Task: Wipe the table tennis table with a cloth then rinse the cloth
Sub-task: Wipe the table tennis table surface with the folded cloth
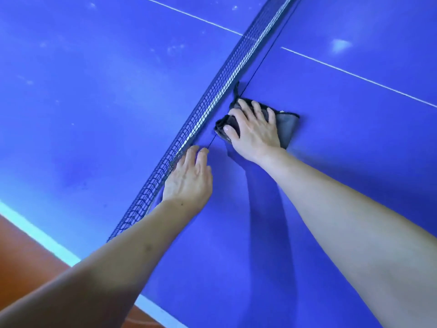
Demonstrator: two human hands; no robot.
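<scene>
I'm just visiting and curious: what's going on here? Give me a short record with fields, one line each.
Setting: blue table tennis table, seen from above
Tool: dark grey cloth, folded, lying flat beside the net
Right hand: fingers spread, pressing on the cloth
Left hand: flat on the table, touching the net's base
Marks: pale smudges on the far side of the net
Floor: orange floor past the table's white edge
Stage: wiping under way; no rinsing place in view
</scene>
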